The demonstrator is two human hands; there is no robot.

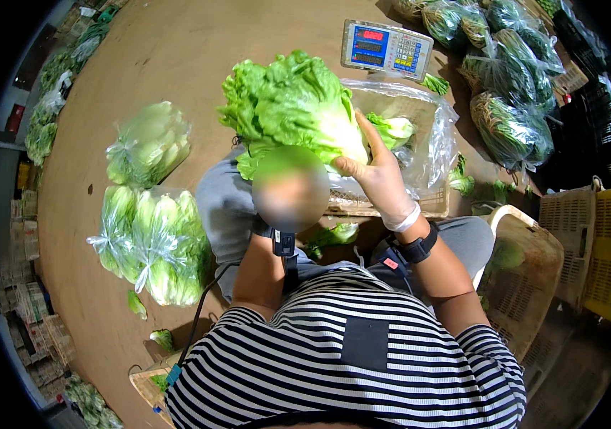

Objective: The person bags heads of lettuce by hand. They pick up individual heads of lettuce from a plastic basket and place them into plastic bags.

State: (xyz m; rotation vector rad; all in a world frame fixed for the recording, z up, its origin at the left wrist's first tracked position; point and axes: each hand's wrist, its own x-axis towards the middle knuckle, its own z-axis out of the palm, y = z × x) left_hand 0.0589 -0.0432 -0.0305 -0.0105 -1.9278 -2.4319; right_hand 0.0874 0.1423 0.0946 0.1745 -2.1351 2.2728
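Note:
A leafy green head of lettuce [294, 100] is held up over my lap, its pale stem end toward the right. My right hand [380, 179], in a thin translucent glove, grips that pale end with the thumb below and the fingers along the far side. Beneath the leaves on the near side is my left hand [291, 193]; a round blur covers its fingers, so their hold cannot be made out. Just beyond my right hand sits a crate lined with a clear plastic bag [427, 118], with a smaller lettuce [391, 131] inside.
A digital scale display [387, 50] stands behind the lined crate. Tied clear bags of lettuce [155, 239] lie on the floor at left, another bag [149, 143] behind them. Bagged greens [509, 121] are piled at far right. A worn plastic crate [520, 279] stands beside my right leg.

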